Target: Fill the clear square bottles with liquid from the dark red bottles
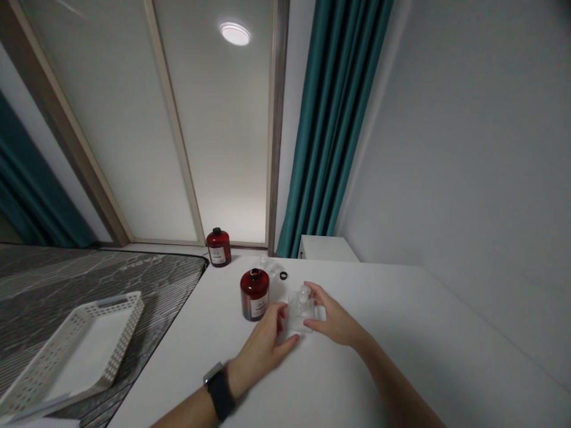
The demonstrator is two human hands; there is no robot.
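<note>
A small clear bottle (298, 312) with a round clear stopper stands on the white table between my hands. My right hand (332, 318) curves around its right side, fingers near the stopper and thumb lower down, gripping it. On the other side, my left hand (266, 342) has its fingertips by the bottle's left edge. Its thumb is spread apart toward the near side, and nothing shows in its grasp. Just left of the clear bottle is a dark red bottle (254, 291) with a white label and a black neck. A black ring (284, 275) lies behind them.
Another red bottle (218, 248) with a black cap stands at the table's (357, 380) far left corner. Clear objects (267, 265), hard to make out, lie behind the nearer red bottle. A white perforated basket (113, 351) rests on a grey patterned surface to the left.
</note>
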